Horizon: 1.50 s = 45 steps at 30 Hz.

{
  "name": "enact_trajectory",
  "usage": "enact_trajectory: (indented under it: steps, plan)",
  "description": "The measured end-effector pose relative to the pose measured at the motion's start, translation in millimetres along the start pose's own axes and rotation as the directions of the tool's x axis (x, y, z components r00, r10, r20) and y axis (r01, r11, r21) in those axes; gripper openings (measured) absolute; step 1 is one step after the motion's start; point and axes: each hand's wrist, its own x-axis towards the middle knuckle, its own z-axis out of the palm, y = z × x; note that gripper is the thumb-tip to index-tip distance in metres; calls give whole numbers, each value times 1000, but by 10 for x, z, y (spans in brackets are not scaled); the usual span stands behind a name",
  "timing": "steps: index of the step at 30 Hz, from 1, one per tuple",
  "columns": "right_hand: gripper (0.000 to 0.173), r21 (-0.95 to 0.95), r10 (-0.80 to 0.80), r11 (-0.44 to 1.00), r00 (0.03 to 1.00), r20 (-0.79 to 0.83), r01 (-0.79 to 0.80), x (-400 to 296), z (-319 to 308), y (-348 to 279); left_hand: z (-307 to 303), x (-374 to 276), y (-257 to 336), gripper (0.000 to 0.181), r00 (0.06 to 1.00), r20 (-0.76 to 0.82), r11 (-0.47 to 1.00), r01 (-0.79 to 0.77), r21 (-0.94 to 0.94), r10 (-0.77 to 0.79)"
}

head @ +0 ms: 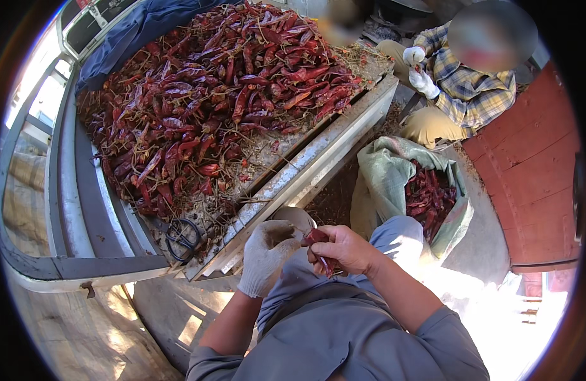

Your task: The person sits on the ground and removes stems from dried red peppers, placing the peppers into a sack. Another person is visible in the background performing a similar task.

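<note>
Low in the middle of the head view, my right hand, bare, is closed around dried red chili peppers. Facing it, my left hand in a white knit glove has its thumb and fingertips at the stem end of these peppers; whether it pinches a stem cannot be made out. A large heap of dried red chilies with stems lies on a metal truck bed beyond my hands. Black-handled scissors rest at the bed's near corner. Right of my knee stands an open green woven sack holding more red chilies.
The bed's metal edge runs diagonally just beyond my hands. At the upper right sits a co-worker in a plaid shirt and white gloves. A red metal panel stands at the right. Blue cloth borders the heap.
</note>
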Motion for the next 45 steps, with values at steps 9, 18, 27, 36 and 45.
enact_trajectory:
  steps: [9,18,27,36,45]
  plan:
    - [24,-446,45,894,999,-20,-50,-71,-6,-101,-51,145,398,23,825,453,434,-564,703,338]
    - [32,-413,256,892,958,131,-182,-96,-111,-249,-53,224,455,16,627,760,214,-777,592,173]
    - [36,-674,48,735,985,165,77,-11,-152,-187,7,270,553,18,608,793,98,-792,602,46]
    - [39,-391,-302,892,942,-145,226,4,-124,246,276,192,198,18,730,586,131,-658,742,352]
    - [41,52,17,998,968,249,-31,-202,-311,59,282,37,145,22,838,545,982,-113,154,11]
